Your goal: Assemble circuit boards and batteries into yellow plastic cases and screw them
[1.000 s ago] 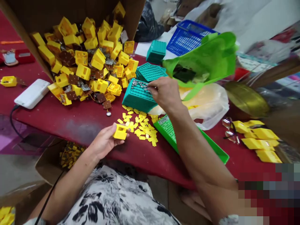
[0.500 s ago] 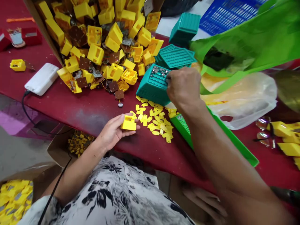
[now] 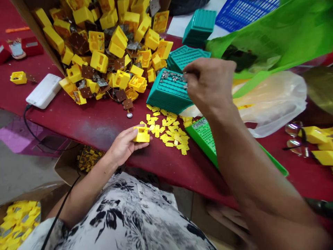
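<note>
My left hand [image 3: 125, 146] holds a small yellow plastic housing [image 3: 142, 135] between thumb and fingers, low over the table. Its upper side has an opening. My right hand [image 3: 212, 83] is closed in a pinch at the right edge of a stack of teal ribbed trays [image 3: 162, 95]. Small silvery metal parts [image 3: 171, 75] lie on the top tray, close to those fingertips. What the pinch holds, if anything, is too small or hidden to make out. Between the hands, flat yellow plastic pieces [image 3: 170, 133] are scattered on the red tabletop [image 3: 104, 121].
A carton spills yellow housings [image 3: 99, 60] with brown circuit boards at the back left. A white power bank [image 3: 44, 91] with a black cable lies left. A bright green tray [image 3: 205, 142] sits under my right forearm. Plastic bags [image 3: 278, 100] and glasses [image 3: 293, 139] are at the right.
My right hand has lifted slightly and shifted right at the tray stack, its fingertips now nearer the tray's edge. My left hand keeps the yellow housing. The view has shifted a little.
</note>
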Tool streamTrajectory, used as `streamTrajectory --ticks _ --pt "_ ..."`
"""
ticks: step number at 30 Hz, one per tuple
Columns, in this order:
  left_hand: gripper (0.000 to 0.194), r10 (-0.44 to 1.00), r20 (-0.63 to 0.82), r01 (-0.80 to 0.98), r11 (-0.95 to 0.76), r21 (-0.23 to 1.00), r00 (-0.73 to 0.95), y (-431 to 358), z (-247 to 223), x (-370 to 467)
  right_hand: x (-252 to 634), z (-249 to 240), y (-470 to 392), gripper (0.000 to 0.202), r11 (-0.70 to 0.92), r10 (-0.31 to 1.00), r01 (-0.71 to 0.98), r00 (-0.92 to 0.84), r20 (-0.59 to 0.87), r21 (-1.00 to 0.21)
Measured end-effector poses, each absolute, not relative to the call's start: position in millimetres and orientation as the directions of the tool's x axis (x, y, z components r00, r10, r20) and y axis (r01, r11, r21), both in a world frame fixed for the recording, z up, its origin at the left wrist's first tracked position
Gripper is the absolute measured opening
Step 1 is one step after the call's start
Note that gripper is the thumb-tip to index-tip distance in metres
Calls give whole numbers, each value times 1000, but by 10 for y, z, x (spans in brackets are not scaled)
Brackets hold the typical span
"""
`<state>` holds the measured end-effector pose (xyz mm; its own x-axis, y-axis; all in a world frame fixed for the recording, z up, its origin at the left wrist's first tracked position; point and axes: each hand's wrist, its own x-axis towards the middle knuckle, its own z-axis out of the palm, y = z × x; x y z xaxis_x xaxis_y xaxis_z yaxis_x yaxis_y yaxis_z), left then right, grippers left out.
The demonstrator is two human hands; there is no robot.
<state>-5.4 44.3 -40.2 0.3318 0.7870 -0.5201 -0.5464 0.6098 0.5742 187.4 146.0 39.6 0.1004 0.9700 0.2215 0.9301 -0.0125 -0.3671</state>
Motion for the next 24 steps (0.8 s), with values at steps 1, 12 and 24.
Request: streamTrajectory --ticks 1,12,24 --pt "21 790 -522 -547 606 578 323 440 -409 -45 1822 371 1317 23 22 965 902 93 245 -430" --pt "15 857 -462 -530 508 679 230 354 -458 135 1297 -386 307 17 198 956 539 77 282 -818" --pt "20 850 -476 -484 522 703 224 321 -458 88 1457 -313 331 17 -18 992 214 129 10 -977"
